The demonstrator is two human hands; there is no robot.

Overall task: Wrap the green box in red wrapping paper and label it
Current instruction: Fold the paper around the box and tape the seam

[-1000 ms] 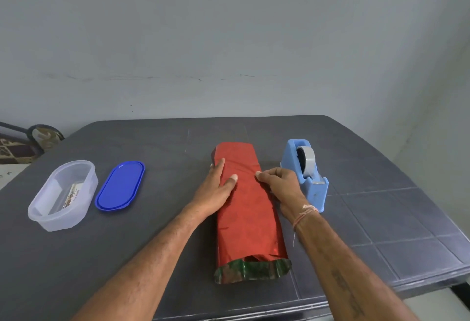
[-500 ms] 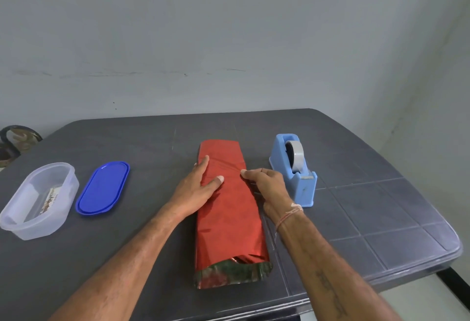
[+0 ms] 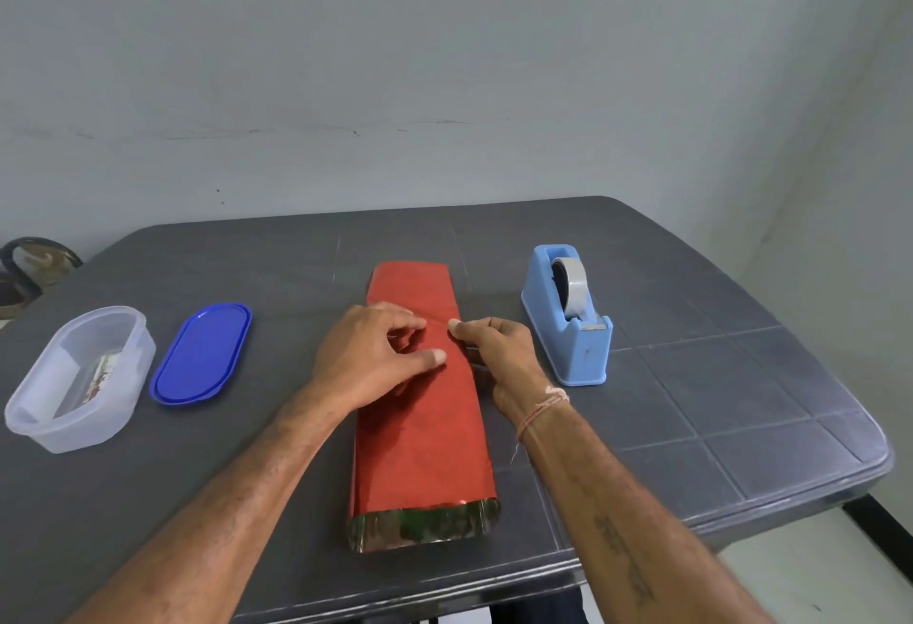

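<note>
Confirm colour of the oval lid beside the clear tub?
Solid blue oval plastic lid, clearest in head view.

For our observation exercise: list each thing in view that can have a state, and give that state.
red wrapping paper, rolled into a sleeve, near end open
clear container, open, lid off
blue lid, lying flat beside the container
tape dispenser, upright, roll loaded
left hand, fingertips on the paper
right hand, pinching the paper's edge

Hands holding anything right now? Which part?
Both pinch the red paper at its top seam, past the middle: left hand from one side, right hand from the other.
</note>
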